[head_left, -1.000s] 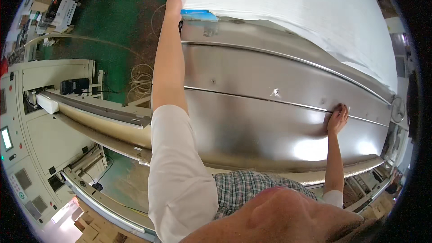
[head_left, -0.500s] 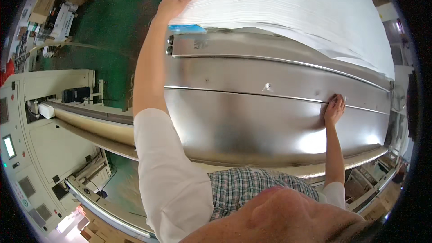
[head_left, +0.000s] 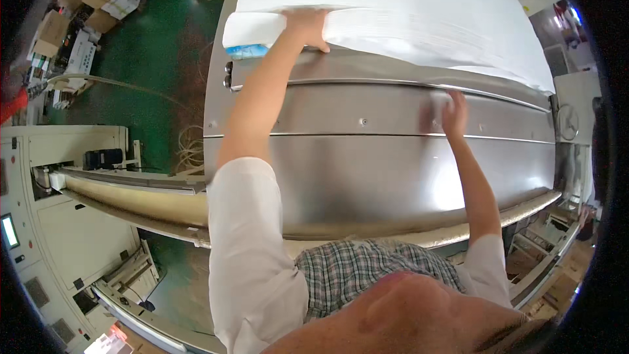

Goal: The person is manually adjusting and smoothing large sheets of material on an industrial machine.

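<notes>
Across the far side of the steel table [head_left: 393, 183] lies the big white paper stack [head_left: 419, 19], broad and flat, its near edge running along the table's upper ridge. It looks heavy as a whole, I'd say, yet each sheet is thin and limp, so the pile would likely sag and slide if lifted by one corner. The table itself is brushed metal, smooth and shiny, curved in long ribs, and probably slick under paper.

At the stack's left end the left hand [head_left: 308, 26] reaches in, fingers curled over the near edge and gripping a wad of sheets. That seems the sensible place to take it: the edge face, where the layers can be pinched together. Just left of that hand, a small blue block [head_left: 249, 50] peeks out beneath the stack's corner.

Below the stack's near edge, towards its middle, the right hand [head_left: 452, 110] hovers at the metal with fingers spread, holding nothing; it is blurred, so whether it touches the steel I cannot tell.

Left of the table, green floor [head_left: 151, 72] shows.
</notes>
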Demonstrator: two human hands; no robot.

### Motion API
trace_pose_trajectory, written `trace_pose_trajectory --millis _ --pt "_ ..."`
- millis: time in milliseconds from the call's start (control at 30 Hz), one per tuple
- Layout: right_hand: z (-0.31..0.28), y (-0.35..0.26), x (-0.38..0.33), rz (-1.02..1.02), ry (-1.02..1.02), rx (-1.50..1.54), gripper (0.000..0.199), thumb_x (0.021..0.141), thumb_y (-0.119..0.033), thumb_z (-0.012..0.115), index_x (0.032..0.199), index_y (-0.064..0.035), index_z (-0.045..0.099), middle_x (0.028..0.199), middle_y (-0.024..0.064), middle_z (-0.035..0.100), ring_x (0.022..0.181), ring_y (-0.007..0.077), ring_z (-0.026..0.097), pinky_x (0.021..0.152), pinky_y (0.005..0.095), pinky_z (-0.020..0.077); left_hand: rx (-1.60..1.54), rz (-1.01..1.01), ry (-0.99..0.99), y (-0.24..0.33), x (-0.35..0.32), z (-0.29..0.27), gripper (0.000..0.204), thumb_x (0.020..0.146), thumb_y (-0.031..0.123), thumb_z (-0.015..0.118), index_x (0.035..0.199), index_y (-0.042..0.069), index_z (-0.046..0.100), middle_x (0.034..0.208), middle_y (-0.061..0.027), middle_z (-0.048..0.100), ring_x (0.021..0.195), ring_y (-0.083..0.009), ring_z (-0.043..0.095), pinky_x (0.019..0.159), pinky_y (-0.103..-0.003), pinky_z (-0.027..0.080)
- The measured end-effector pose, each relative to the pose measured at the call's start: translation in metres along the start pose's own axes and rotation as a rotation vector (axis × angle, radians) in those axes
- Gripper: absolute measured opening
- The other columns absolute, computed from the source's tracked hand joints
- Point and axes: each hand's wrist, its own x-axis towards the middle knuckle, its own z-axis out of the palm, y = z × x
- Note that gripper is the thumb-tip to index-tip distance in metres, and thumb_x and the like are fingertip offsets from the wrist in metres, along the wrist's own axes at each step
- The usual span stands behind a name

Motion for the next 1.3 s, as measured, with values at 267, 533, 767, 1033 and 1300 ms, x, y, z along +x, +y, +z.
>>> trace_pose_trajectory --millis 267,533,767,1033,1300 --pt "0.056 -0.242 0.145 -0.522 -0.289 0.426 0.035 0.079 -0.019 0.054 0.111 -0.0029 0.051 0.107 0.0147 0.056 0.101 0.0316 0.049 0.087 0.0384 0.0391 0.026 -0.147 0.066 0.016 -0.035 0.011 0.087 0.054 0.041 0.074 0.128 0.017 0.034 0.123 -0.0086 0.045 0.115 -0.0336 0.04 0.094 -0.066 0.018" --pt "0.036 -0.092 0.215 -0.18 -0.714 -0.036 0.057 0.086 -0.053 0.033 0.114 -0.0074 0.051 0.113 0.0105 0.054 0.108 0.0264 0.047 0.092 0.0467 0.0299 0.122 -0.4 -0.038 0.02 -0.013 0.009 0.108 0.042 0.04 0.081 0.131 0.009 0.029 0.131 -0.0132 0.038 0.12 -0.0333 0.036 0.092 -0.068 0.019" --pt "-0.038 0.191 0.228 -0.176 -0.674 -0.304 0.074 0.073 -0.069 0.041 0.124 -0.0159 0.043 0.126 0.01 0.044 0.115 0.0282 0.041 0.094 0.0479 0.0291 0.196 -0.613 -0.177 0.08 -0.007 -0.009 0.105 0.046 0.025 0.081 0.133 0.009 0.023 0.135 -0.0097 0.034 0.122 -0.0316 0.033 0.091 -0.067 0.023" --pt "-0.111 0.386 0.26 -0.239 -0.966 -0.403 0.102 0.045 -0.038 0.079 0.132 -0.0229 0.029 0.13 0.0053 0.039 0.117 0.0288 0.038 0.093 0.0502 0.0309 0.231 -0.814 -0.214 0.086 0.004 0.0 0.085 0.058 0.003 0.069 0.13 0.016 0.025 0.132 -0.0067 0.035 0.122 -0.03 0.031 0.09 -0.062 0.029" --pt "-0.112 0.591 0.273 -0.333 -0.911 -0.441 0.086 0.05 -0.021 0.078 0.126 -0.021 0.039 0.127 0.0075 0.041 0.117 0.0286 0.038 0.098 0.0493 0.026 0.095 -0.529 -0.181 -0.038 -0.013 0.033 0.081 0.056 0.007 0.072 0.126 0.012 0.032 0.122 -0.0152 0.042 0.114 -0.0356 0.039 0.089 -0.047 0.038"
